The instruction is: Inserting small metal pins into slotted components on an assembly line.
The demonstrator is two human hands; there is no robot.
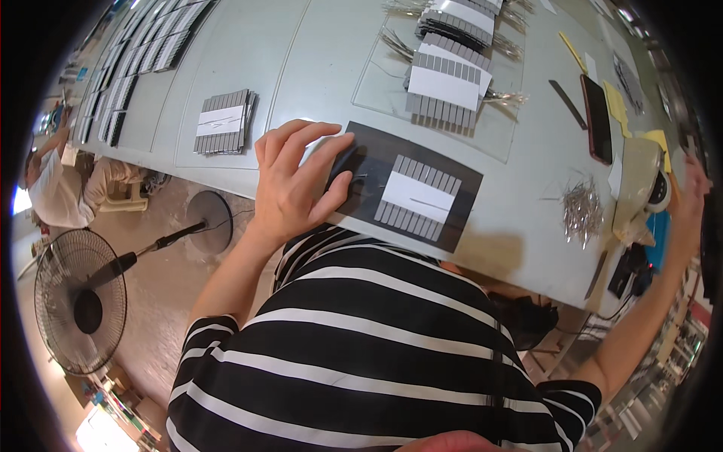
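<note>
My left hand [297,181] hovers at the left end of a dark flat mat [463,230], fingers spread and nothing visibly held. On the mat lies a white card with grey strips [418,197] sticking out along two opposite sides; a thin dark line crosses its white band. Out at the far right, my right hand [691,184] is beside a beige device with a rounded head [639,192]. That hand is blurred near the picture's rim, and its fingers cannot be made out clearly.
A small stack of similar striped cards [222,123] lies left of my left hand. Larger piles [444,83] with wire bundles lie ahead on a clear sheet. Rightward are a phone [596,119], a tangle of silvery wires [582,211] and yellow paper. A fan [80,301] stands left.
</note>
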